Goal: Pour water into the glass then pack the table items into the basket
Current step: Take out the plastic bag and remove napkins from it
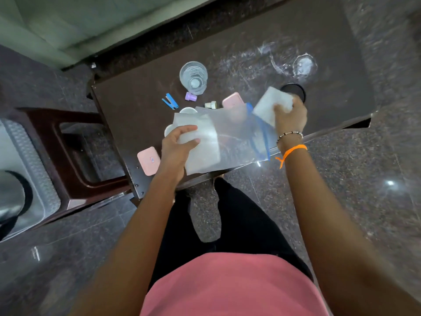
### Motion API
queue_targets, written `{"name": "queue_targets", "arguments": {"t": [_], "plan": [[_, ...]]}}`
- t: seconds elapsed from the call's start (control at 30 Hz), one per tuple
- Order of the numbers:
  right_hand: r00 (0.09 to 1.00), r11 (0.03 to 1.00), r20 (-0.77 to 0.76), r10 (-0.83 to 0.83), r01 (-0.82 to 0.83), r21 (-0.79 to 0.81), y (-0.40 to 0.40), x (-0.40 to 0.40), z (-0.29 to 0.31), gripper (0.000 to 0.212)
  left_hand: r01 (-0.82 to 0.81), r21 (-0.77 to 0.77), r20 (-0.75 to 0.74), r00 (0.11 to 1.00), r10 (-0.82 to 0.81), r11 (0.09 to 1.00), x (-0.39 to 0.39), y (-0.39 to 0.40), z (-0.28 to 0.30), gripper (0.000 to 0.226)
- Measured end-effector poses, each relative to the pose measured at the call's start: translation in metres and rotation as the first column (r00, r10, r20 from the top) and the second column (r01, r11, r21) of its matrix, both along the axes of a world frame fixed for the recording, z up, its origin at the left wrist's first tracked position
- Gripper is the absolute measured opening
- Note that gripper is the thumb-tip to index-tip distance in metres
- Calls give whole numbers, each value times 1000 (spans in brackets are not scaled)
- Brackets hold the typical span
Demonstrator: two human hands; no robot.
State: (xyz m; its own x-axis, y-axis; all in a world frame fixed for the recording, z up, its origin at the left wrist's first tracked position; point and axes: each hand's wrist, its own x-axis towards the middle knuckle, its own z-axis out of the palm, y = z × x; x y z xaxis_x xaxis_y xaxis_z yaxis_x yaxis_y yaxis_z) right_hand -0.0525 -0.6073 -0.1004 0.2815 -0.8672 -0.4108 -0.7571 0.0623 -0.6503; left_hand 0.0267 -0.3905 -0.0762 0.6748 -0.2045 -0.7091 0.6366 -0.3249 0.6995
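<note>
Left hand [180, 144] grips the zip bag [227, 140] over the counter's [141, 106] near edge, steadying it; right hand [289, 115] clutches a white pad [271, 103] by its mouth, likely for loading.

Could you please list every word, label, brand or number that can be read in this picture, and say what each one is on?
No text can be read.
The pink case near the table's left edge bears a small mark on its lid, too small and blurred to read.
The zip bag, the white block, the glass and the blue stapler show no lettering.
</note>
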Motion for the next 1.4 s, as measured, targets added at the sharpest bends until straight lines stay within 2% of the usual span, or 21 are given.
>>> {"name": "queue_targets", "arguments": {"t": [0.2,0.3,0.47,0.7,0.8,0.9,0.93,0.97,1.0,1.03,1.07,1.1,1.23,1.3,1.4], "plan": [[991,982,-106,-80,60,-180,-58,-5,-33,40,71,-7,14,997,-71,997,3,-14,-21,35],[967,978,-254,-34,-20,-207,-72,5,-44,36,73,-40,0,997,-73,997,4,-21,-28,39],[915,978,-402,39,-117,-171,-84,15,-61,23,72,-62,-59,995,-76,995,4,-29,-35,43],[876,986,-458,154,-164,19,-96,19,-79,13,24,-93,-86,996,-32,995,1,-27,-47,50],[926,990,-355,125,-139,-16,-87,8,-71,20,-54,-91,-85,995,46,994,-1,-26,-50,59],[996,999,-89,7,-12,-53,-53,-9,-52,36,-189,-72,-97,979,182,979,-2,-22,-50,69],[997,996,5,-78,78,34,-38,-13,-47,40,-236,-83,-108,968,227,968,-2,-20,-50,72],[982,966,76,-172,153,206,-19,-15,-40,45,-283,-95,-116,955,272,954,-3,-17,-50,74],[959,884,114,-261,190,428,-1,-14,-34,49,-325,-102,-116,943,313,940,-4,-15,-50,76],[937,758,132,-323,172,629,16,-13,-30,49,-369,-104,-114,927,358,923,-4,-12,-50,77],[924,650,155,-350,121,751,32,-10,-27,46,-427,-105,-123,902,414,898,-5,-9,-50,77],[920,600,193,-340,54,798,46,-5,-27,43,-492,-111,-151,867,475,863,-5,-5,-51,76],[927,656,288,-240,-64,752,84,34,-31,31,-639,-169,-367,747,554,750,-2,22,-53,49],[946,637,287,-151,-129,760,95,59,-31,29,-658,-171,-382,730,567,733,2,41,-56,38],[943,565,323,86,-313,764,112,92,-32,34,-712,-218,-362,694,623,667,12,67,-63,33]]}}
